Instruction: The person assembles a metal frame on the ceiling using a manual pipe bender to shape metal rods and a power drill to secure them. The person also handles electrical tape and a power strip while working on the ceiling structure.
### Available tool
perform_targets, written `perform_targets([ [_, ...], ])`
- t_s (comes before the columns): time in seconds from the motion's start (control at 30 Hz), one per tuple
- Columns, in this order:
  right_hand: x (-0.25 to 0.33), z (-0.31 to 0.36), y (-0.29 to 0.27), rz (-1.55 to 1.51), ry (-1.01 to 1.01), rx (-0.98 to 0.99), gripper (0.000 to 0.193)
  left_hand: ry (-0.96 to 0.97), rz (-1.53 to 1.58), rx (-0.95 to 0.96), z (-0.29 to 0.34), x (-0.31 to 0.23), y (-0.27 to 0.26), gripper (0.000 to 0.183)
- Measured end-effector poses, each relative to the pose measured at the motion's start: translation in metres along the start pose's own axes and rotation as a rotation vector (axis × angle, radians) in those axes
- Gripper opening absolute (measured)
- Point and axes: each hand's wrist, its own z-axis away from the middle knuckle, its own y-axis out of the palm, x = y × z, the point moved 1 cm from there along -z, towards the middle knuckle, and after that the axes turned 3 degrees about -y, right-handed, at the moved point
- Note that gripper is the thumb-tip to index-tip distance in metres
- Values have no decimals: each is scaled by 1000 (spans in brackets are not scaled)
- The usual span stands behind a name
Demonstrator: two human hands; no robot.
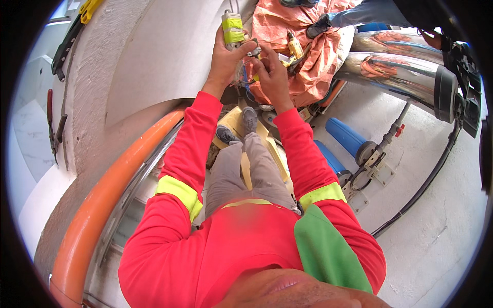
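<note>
High in the view, my left hand (224, 60) is closed around the lower part of a small pale box (233, 28) wrapped in bright yellow tape. Its thumb reaches across to a small grey-and-green part (253, 49), perhaps an electrical fitting. My right hand (273, 77) pinches that part from the other side, with its fingers curled. Thin wires (240, 74) hang between the two hands, and cords run up from the top of the box. Just right of my right hand, a yellow cordless drill (295, 47) lies on a crumpled orange tarp (321, 56).
My feet rest on a yellow stepped surface (233, 120). An orange pipe (108, 205) curves along the left. Pliers (51, 120) lie on the left ledge. Blue cylinders (346, 136) and shiny wrapped ducts (395, 72) are at right. Another person's leg (367, 14) stands at top right.
</note>
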Motion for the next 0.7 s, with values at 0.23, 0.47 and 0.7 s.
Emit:
perform_targets([
  [0.23,16,5,-17,430,-99,158,37,-140,89,85,5,5,-33,59],
  [0.47,10,-4,-20,269,27,326,38,-106,140,69,4,5,-31,49],
  [0.7,2,-2,-25,-92,322,392,35,-106,82,71,8,9,-31,49],
])
